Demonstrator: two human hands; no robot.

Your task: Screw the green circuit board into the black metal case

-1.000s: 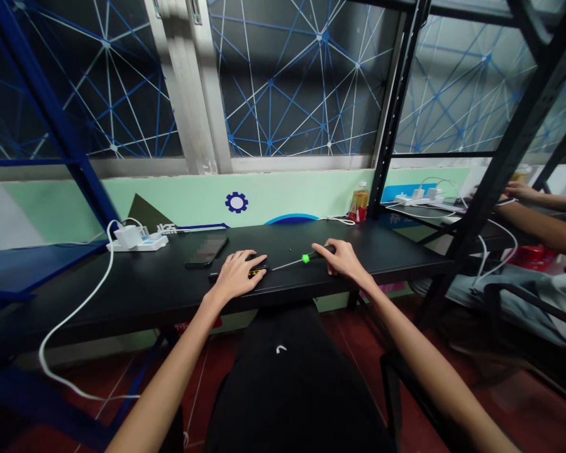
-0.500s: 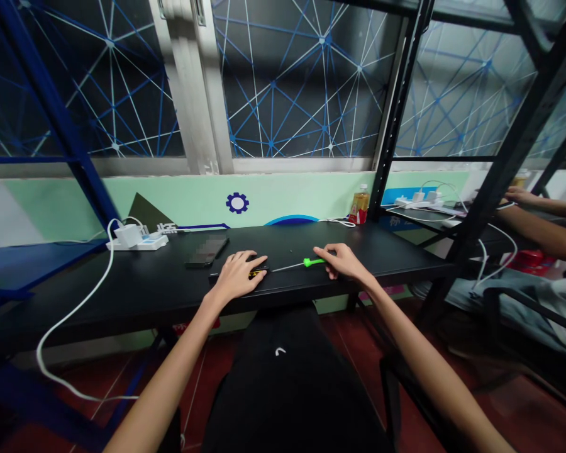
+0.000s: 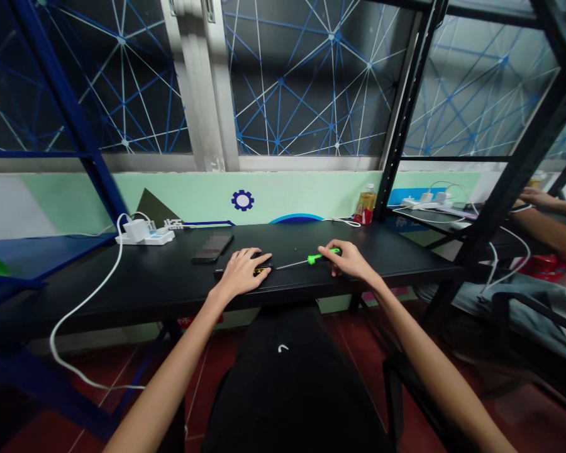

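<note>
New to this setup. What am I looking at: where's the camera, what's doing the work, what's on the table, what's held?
There is no robot here, just a person's two bare hands. The one camera is worn on their head, looking forward and down, so the arms reach in from the bottom.

The left hand lies over a black object with yellow marks, mostly hiding it. The right hand holds a green and black screwdriver, its shaft aimed at that object; whether the tip touches is too small to tell.

Also on the black table: a phone, a white power strip and a bottle. At far right is another person's arm.
</note>
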